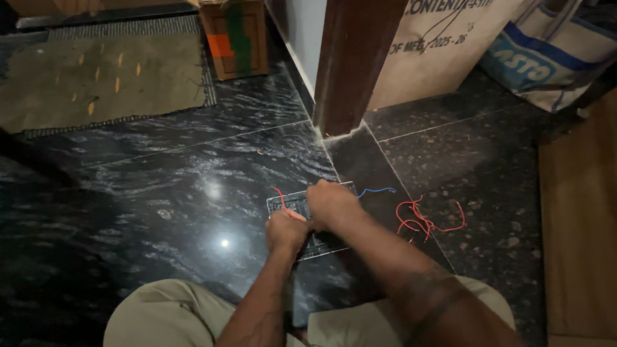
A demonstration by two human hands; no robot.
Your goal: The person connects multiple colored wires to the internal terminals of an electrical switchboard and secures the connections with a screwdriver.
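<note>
Both hands sit closed on the clear panel (pixel 313 222) dead ahead, left hand (pixel 286 230) pinching the red wire (pixel 283 202), right hand (pixel 329 204) gripping the panel's far, top edge.

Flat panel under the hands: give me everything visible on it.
The panel is a thin, flat, rectangular piece with pale edges and a dark gridded face, possibly clear plastic or a board; the light is too dim to tell. It lies flat on the glossy black stone floor, set slightly askew. Both hands rest on its middle: left hand, right hand. A red wire arcs over its left part and a blue wire leaves its right corner.
</note>
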